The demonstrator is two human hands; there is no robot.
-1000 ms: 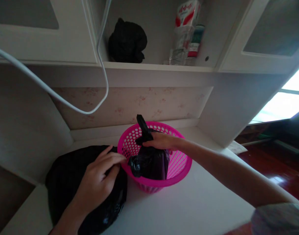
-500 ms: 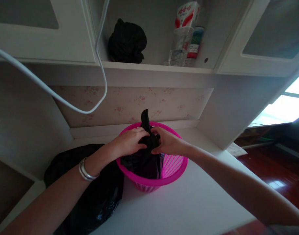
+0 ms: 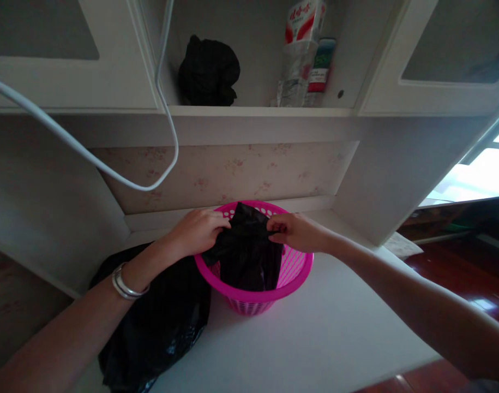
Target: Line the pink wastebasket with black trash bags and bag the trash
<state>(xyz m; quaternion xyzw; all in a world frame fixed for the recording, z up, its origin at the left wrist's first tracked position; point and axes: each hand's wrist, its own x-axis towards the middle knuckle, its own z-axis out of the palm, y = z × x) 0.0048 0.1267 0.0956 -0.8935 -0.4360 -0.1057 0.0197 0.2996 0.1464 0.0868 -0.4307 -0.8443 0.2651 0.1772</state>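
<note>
Left hand [image 3: 200, 232] and right hand [image 3: 294, 232] each pinch the top edge of the black plastic bag [image 3: 249, 256] in the pink basket [image 3: 290, 273]. Thin, limp, slippery, probably light; best gripped at the rim.

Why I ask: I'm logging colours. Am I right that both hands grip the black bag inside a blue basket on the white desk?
Not quite. The head view shows the basket is pink, not blue. The left hand and right hand do grip the black bag inside it, on the white desk.
</note>
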